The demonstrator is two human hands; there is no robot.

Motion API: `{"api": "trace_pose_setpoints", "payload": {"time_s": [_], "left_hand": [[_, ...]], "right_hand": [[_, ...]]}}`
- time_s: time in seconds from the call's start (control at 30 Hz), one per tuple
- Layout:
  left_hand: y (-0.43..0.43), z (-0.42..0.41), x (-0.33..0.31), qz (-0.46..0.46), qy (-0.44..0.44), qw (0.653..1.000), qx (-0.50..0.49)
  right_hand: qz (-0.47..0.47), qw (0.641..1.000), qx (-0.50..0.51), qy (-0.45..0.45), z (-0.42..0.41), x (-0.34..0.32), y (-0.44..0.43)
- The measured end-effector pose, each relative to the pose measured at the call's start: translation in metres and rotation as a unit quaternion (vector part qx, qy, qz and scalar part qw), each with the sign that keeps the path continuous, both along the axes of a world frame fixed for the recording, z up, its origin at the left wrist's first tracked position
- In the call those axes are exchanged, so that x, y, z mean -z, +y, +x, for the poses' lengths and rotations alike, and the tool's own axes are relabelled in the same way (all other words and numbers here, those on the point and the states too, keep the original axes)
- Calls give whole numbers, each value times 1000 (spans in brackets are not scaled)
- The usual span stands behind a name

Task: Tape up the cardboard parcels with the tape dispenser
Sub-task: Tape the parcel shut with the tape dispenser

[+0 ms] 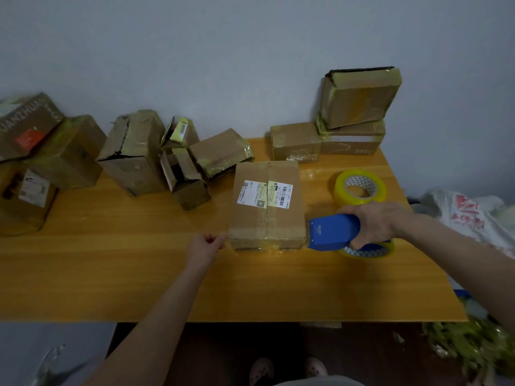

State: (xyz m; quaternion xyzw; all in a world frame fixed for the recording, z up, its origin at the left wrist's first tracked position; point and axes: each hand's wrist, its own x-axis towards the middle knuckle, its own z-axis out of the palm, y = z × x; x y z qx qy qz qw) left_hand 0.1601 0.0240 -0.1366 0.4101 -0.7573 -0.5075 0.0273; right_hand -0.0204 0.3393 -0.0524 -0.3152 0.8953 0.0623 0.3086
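Note:
A brown cardboard parcel [267, 204] with a white shipping label lies flat in the middle of the wooden table [139, 274]. My right hand [376, 224] grips the blue tape dispenser [331, 232], whose front end sits at the parcel's near right edge. A strip of clear tape runs across the parcel's near end to my left hand [207, 245], which pinches the tape's free end just left of the parcel's near left corner. The dispenser's yellowish roll [367, 250] shows under my right hand.
A spare yellowish tape roll [359, 188] lies right of the parcel. Several worn parcels [133, 151] line the table's back left, and stacked taped boxes [356, 107] stand at the back right. A white plastic bag [468, 215] lies off the right edge.

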Motion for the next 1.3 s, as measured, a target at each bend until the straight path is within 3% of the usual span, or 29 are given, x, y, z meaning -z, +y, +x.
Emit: {"api": "trace_pose_setpoints", "payload": {"time_s": [0.17,0.3,0.33,0.4,0.5,0.6,0.73,0.93,1.07,1.3], "left_hand": [[0,-2,4,-15,-21,999,34],[-6,-2,-9,-120,-194,967,114],[-6,0,-14,-163,-194,962,102],[2,3,-26,-293,-90,947,95],[51,-8,-42,-417,102,875,224],[119,-22,-34,-414,89,814,398],[142,-28,-10,-436,-45,767,469],[135,-30,-1,-444,-75,749,487],[134,-30,1,-449,-78,744,489],[131,-31,3,-449,-68,747,486]], "right_hand": [[8,1000,-14,20,2,5,-3],[14,1000,-17,22,2,3,0],[13,999,-18,24,3,3,2],[3,999,-17,31,4,4,6],[-5,1000,-12,26,4,8,9],[-23,999,-13,26,5,12,13],[-66,997,-19,21,7,20,23],[-146,986,50,-62,6,28,45],[-150,982,63,-99,1,27,55],[-110,991,36,-68,-7,19,58]]}}
